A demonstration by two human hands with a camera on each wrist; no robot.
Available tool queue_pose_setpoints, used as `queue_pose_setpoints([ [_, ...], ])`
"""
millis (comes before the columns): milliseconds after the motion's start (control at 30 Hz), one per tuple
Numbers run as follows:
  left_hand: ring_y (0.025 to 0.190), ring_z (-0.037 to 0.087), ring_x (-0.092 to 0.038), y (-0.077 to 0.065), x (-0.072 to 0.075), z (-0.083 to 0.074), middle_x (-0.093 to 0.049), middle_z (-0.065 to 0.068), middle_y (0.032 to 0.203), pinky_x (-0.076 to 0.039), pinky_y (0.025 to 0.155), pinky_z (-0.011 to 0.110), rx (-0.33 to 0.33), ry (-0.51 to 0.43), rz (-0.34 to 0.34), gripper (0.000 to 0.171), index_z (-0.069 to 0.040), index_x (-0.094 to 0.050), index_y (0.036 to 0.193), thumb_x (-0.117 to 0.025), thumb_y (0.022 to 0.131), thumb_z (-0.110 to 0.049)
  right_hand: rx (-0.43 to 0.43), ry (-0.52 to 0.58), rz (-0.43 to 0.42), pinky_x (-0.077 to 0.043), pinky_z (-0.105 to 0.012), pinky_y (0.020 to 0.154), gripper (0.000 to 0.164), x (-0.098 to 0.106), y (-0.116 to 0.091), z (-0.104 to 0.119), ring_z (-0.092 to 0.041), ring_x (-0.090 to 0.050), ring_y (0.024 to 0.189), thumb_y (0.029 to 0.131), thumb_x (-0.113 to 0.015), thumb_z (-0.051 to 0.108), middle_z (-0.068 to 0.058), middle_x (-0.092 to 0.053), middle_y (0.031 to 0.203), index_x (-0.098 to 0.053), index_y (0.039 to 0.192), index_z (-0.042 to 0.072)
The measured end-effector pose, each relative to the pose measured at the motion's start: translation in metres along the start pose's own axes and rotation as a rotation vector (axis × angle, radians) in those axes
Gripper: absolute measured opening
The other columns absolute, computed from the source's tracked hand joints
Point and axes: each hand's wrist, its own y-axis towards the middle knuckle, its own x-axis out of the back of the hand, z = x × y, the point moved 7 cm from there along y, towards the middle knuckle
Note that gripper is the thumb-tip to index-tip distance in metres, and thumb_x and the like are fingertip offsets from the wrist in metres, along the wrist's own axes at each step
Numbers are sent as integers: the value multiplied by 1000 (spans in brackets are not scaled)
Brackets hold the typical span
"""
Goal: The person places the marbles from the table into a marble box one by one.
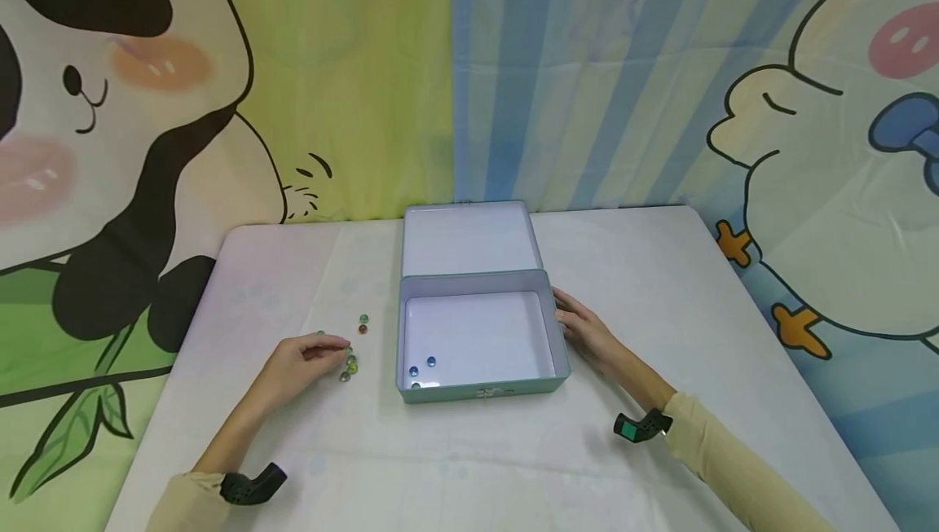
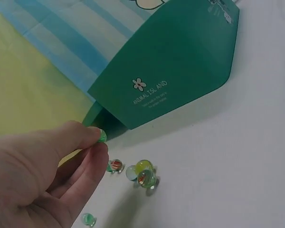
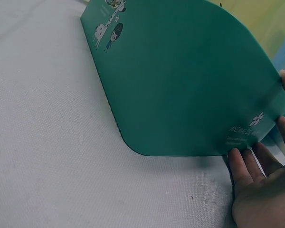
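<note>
Between thumb and fingertip my left hand point(image 1: 299, 365) pinches a green marble point(image 2: 103, 136), just above the white cloth and left of the metal box. Close by on the cloth lie a yellow marble point(image 2: 144, 166), a clear marble with a red swirl point(image 2: 146, 179) and several others. My right hand point(image 1: 589, 331) rests against the right side of the green tin box point(image 1: 484, 390), its fingers touching the outer wall. The box's lid point(image 1: 469, 239) is tipped back. Blue marbles point(image 1: 431, 361) sit on its floor toward the front left corner.
A white cloth point(image 1: 455, 475) covers the table. Two marbles, one a brown marble point(image 1: 363, 328), lie between my left hand and the box. A printed curtain point(image 1: 367, 92) hangs behind the table and at both sides.
</note>
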Motion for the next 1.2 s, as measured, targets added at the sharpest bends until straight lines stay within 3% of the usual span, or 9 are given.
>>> queue_pose_setpoints([
  [300,86,0,-68,16,-9,-18,-73,11,108,-56,74,19,-24,-51,24,26,-11,-73,106,-75,85,-25,-2,-6,-10,-11,-55,121,65,2,2,-3,-39,-12,150,101,-45,23,-21,-11,162,-13,156,8],
  [567,85,5,-67,36,-15,-43,-73,8,105,-56,73,19,-85,14,47,23,-13,-73,106,-74,86,-25,10,-10,-8,-11,-57,121,64,3,2,-3,-40,-13,149,102,-44,23,-21,-11,162,-13,156,8],
  [733,88,9,-67,52,-24,-71,-73,4,104,-55,76,19,-177,44,106,20,-15,-73,106,-73,87,-21,2,-2,-11,-11,-56,121,65,2,2,-4,-39,-13,150,101,-46,24,-20,-12,162,-15,156,9],
  [1000,83,10,-65,73,-49,-129,-73,1,97,-55,73,21,-356,89,225,16,-15,-74,103,-72,87,-17,24,3,6,-10,-57,120,64,1,1,-2,-40,-11,149,102,-44,22,-22,-10,162,-12,156,6],
  [1200,85,11,-64,96,-74,-158,-73,1,99,-54,73,22,-415,111,311,16,-12,-74,104,-71,88,-16,24,3,-1,-10,-57,120,64,2,1,-2,-40,-13,149,101,-45,22,-22,-11,162,-13,155,7],
])
